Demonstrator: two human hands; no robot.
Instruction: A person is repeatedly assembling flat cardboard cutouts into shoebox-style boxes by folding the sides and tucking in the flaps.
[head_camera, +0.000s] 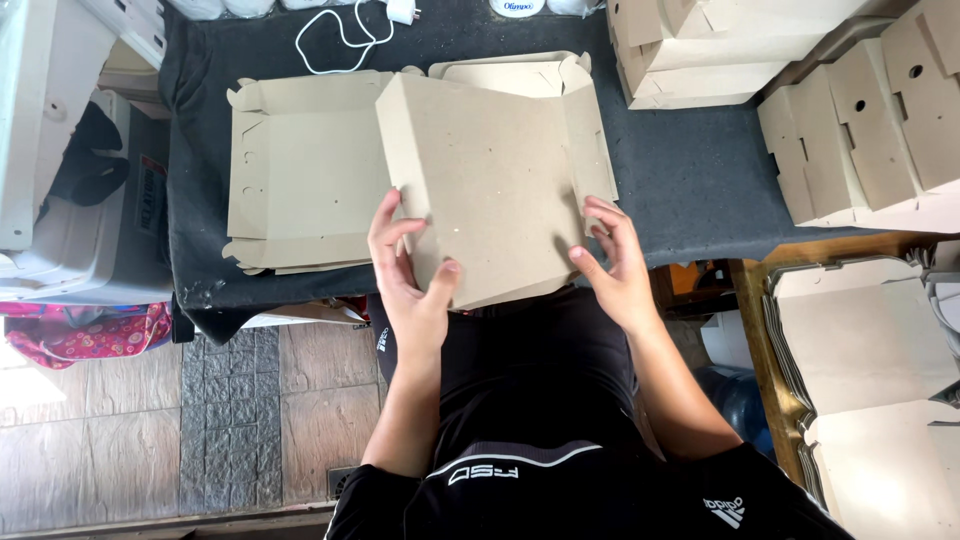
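A brown cardboard box blank (490, 180) lies partly folded on the dark cloth-covered table (690, 170), its large panel tilted up toward me. My left hand (410, 275) grips the panel's near left edge, thumb on top and fingers curled under. At the near right edge my right hand (618, 265) presses the panel with bent fingers. The rest of the blank, a flat sheet with tabs (300, 180), spreads out to the left beneath the raised panel.
Stacks of folded cardboard boxes (700, 50) and flat blanks (870, 140) fill the table's right side. More flat blanks (870, 350) lie on a wooden surface at lower right. A white cable (335, 40) rests at the far edge. A grey bin (80, 230) stands left.
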